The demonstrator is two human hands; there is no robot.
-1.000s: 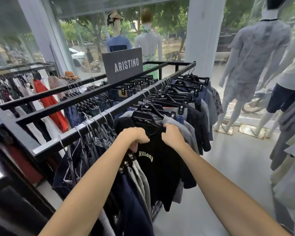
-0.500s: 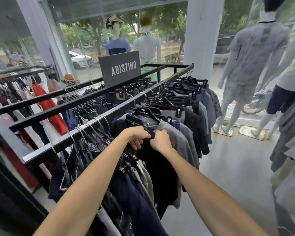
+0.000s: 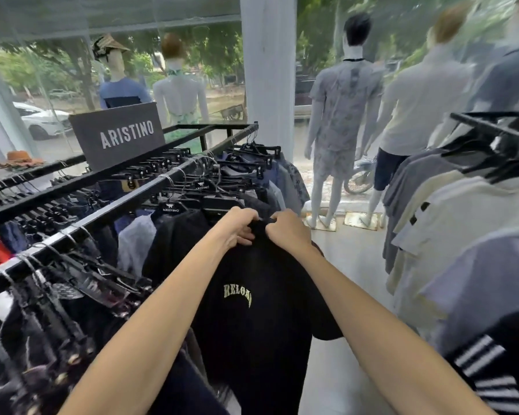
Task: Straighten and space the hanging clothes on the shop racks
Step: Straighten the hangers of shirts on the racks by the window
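A black T-shirt with pale yellow lettering on its chest hangs in front of me, turned to face me. My left hand and my right hand both grip its top at the collar, a little apart. It hangs beside the near rail of a black metal rack, packed with dark, grey and blue clothes on black hangers. Its own hanger is hidden under my hands.
A grey brand sign stands on the rack. A second rack with pale shirts crowds the right side. Several mannequins stand at the window behind a white pillar. A light floor aisle runs between the racks.
The view has swung right and the second rack has come into sight. The black T-shirt has been pulled out from the row, its lettering facing me, both hands at its collar.
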